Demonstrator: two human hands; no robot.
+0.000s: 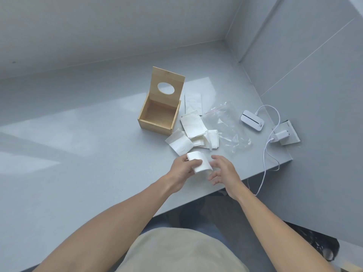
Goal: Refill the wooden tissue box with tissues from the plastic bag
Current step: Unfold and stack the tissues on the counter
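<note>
A pale grey table set in a corner of grey walls carries a wooden tissue box, its empty cavity facing up and its hinged lid, pierced by an oval hole, standing upright at the far side. Right of the box lie loose white tissues, an emptied clear plastic bag and a white charger with cable. The left hand pinches a folded tissue, long axis running near-right to far-left, while the right hand hovers beside it with relaxed fingers, holding nothing.

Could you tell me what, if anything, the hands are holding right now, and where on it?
The left hand grips a folded white tissue by its left edge; the right hand hovers open beside it, holding nothing.
</note>
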